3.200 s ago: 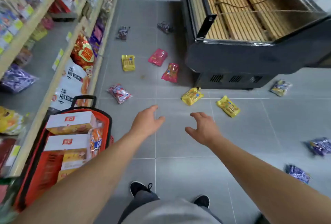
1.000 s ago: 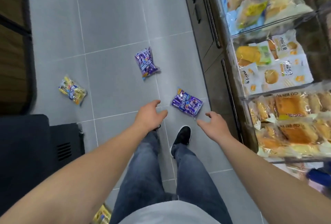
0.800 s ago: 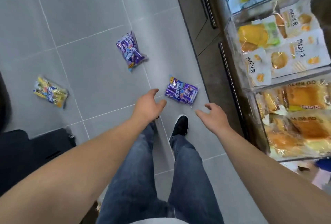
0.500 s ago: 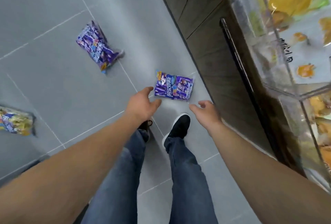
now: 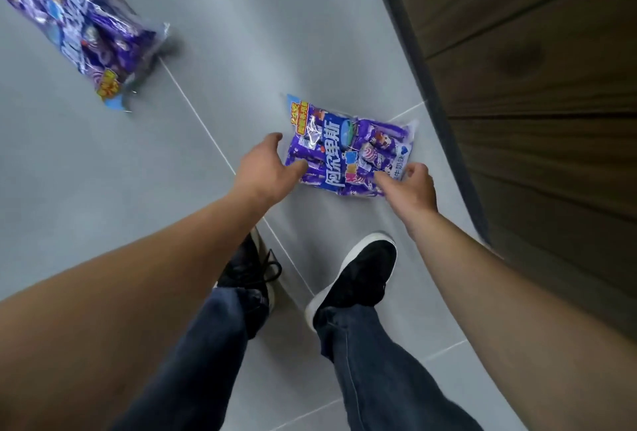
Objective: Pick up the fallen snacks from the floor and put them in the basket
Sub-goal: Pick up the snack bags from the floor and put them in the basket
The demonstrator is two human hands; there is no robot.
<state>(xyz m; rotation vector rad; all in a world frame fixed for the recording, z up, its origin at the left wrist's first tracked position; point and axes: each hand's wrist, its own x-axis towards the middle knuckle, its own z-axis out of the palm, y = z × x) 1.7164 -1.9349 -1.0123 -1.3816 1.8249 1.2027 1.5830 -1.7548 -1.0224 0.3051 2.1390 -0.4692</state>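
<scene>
A purple snack bag (image 5: 348, 151) with white lettering lies flat on the grey tiled floor (image 5: 103, 189), just in front of my feet. My left hand (image 5: 263, 168) is at its left edge, thumb and fingers spread, fingertips touching the wrapper. My right hand (image 5: 410, 186) is at its near right corner, fingers loosely bent over the edge. Neither hand has a closed grip on the bag. A second purple snack bag (image 5: 86, 31) lies on the floor at the upper left. The basket is out of view.
A dark wood-grain cabinet base (image 5: 534, 103) runs along the right side, close to the bag. My two black shoes (image 5: 358, 275) stand just below my hands.
I have bent lower and the view has closed in on the near purple bag. Both hands moved forward from short of the bag to its edges. The yellow bag has left the view.
</scene>
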